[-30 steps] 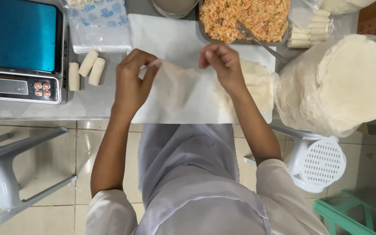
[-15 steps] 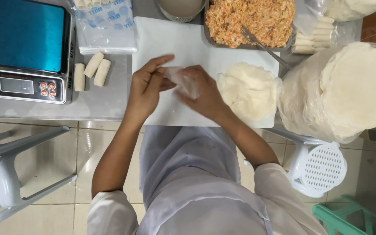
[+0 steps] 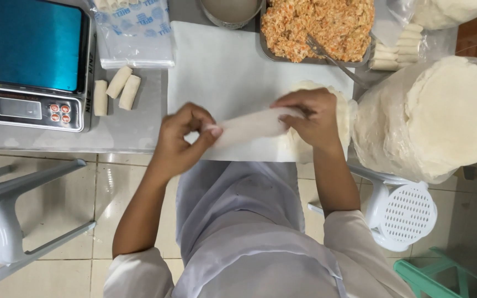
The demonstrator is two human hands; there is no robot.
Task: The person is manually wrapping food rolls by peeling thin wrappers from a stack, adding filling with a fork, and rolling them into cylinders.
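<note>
Head view, looking straight down. Left hand fingers curled tight, pinching the left end of a thin pale wrapper roll. Right hand fingers bent, less closed, pressing on the roll's right end from above. Roll lies across between both sets of fingers, slightly tilted, right end higher in frame, over the white sheet on the bench.

Under and just right of the right fingers: small stack of round wrappers, touching the hand. Further right, well apart from the fingers, a big bagged stack of wrappers, sitting at the bench's near edge.

Beyond the right fingers: metal tray of orange filling w/ a fork resting in it. Beyond that to the right, finished rolls in a clear bag.

Left of the left fingers: open grey bench, then three finished rolls beside a blue-topped scale.

Sheet's near edge runs just below both hands, near the bench edge. Open room on the sheet beyond the fingers, up to the tray.
</note>
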